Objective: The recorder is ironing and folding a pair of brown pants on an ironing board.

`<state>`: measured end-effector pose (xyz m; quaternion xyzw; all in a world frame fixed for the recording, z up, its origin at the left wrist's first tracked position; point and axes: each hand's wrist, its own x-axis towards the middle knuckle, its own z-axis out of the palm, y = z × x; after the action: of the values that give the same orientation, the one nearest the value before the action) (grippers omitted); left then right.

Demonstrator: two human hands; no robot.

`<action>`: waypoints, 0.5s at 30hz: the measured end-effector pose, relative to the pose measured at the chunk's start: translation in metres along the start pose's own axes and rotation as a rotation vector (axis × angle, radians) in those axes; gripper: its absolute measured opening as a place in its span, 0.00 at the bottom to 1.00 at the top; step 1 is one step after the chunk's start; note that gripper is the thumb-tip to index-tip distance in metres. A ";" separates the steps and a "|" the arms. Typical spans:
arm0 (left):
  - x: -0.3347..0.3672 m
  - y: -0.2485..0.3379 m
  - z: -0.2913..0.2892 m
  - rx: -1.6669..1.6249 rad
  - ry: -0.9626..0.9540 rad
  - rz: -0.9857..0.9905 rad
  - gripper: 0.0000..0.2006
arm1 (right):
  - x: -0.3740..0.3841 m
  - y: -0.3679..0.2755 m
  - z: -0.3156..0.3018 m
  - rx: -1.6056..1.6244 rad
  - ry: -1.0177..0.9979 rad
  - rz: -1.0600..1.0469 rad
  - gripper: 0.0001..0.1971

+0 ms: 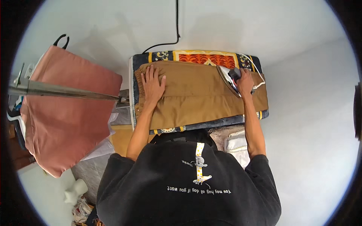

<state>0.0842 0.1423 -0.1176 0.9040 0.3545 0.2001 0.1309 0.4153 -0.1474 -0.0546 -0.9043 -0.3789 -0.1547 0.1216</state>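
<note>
A brown garment (192, 90) with a gathered elastic waistband is spread flat on a patterned padded board; I cannot tell if it is a skirt or trousers. My left hand (153, 84) lies flat on it beside the waistband, fingers spread and open. Toward the garment's right part, my right hand (246, 81) is wrapped round the dark handle of a clothes iron (228, 80). The iron's pale soleplate edge rests on the cloth, tip toward me. Its white cord (258, 67) curves behind my right hand.
The padded board (205, 58) has a navy, orange and yellow cover and stands against a white wall. A pink garment (77, 109) hangs at the left, with a metal pole (71, 91) across it. White folded cloth (238, 146) lies below the board; a black cable (177, 22) runs down the wall.
</note>
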 end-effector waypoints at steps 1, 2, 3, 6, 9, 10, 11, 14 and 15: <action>0.001 0.004 -0.004 -0.038 0.065 0.024 0.27 | -0.002 -0.005 -0.002 0.021 -0.034 -0.014 0.23; 0.002 0.008 -0.013 -0.095 0.072 0.049 0.25 | -0.004 -0.015 -0.007 0.044 -0.069 -0.030 0.23; -0.001 0.010 -0.020 -0.153 0.077 0.073 0.23 | -0.007 -0.027 -0.010 0.074 -0.058 -0.055 0.25; -0.004 0.009 -0.021 -0.129 0.113 0.175 0.21 | -0.013 -0.084 -0.018 0.138 -0.078 -0.060 0.26; 0.000 -0.007 0.002 -0.061 0.081 0.152 0.25 | -0.017 -0.145 0.002 0.109 -0.140 -0.142 0.25; 0.000 -0.012 0.007 -0.034 0.079 0.130 0.27 | -0.018 -0.166 0.011 0.102 -0.158 -0.183 0.25; 0.000 -0.012 0.010 -0.059 0.056 0.121 0.29 | -0.016 -0.185 0.013 0.107 -0.126 -0.230 0.24; 0.000 -0.012 0.009 -0.056 0.043 0.101 0.29 | -0.009 -0.209 0.017 0.118 -0.101 -0.253 0.23; -0.001 -0.013 0.009 -0.057 0.040 0.105 0.29 | -0.006 -0.212 0.012 0.158 -0.112 -0.225 0.23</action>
<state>0.0802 0.1499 -0.1305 0.9131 0.3033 0.2346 0.1389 0.2606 -0.0028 -0.0460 -0.8509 -0.4950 -0.0865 0.1531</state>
